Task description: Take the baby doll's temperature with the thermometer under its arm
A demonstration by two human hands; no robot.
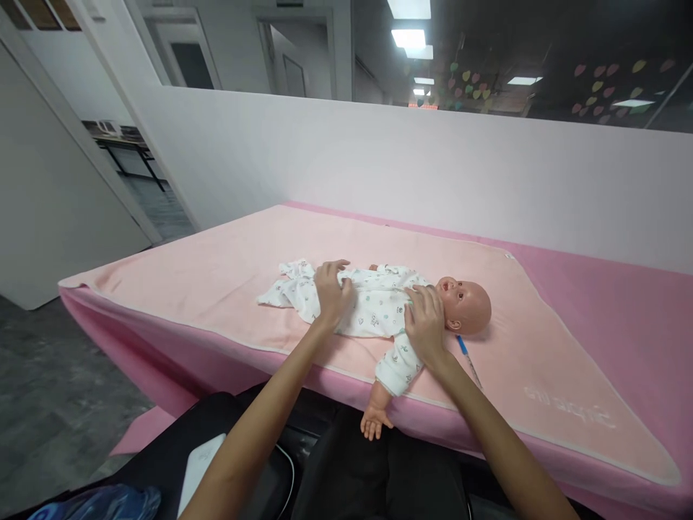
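A baby doll (466,307) lies on its back, head to the right, dressed in a white patterned romper (376,310). Its bare hand (375,422) hangs over the near table edge. My left hand (331,292) rests across the romper around the hips, thumb and fingers apart. At the doll's upper chest, close to the chin, my right hand (426,321) has bent fingers gripping the romper's cloth; the fingertips are partly hidden. The romper's legs (286,289) lie loose and crumpled at the left. Just below the doll's head is a thin stick-like thing with a blue end (462,345).
A pale pink blanket (216,267) covers a table draped in darker pink cloth (622,296). Behind stands a white partition (406,166) with glass above. Below the near edge are a black chair (216,426) and a white flat object (200,462).
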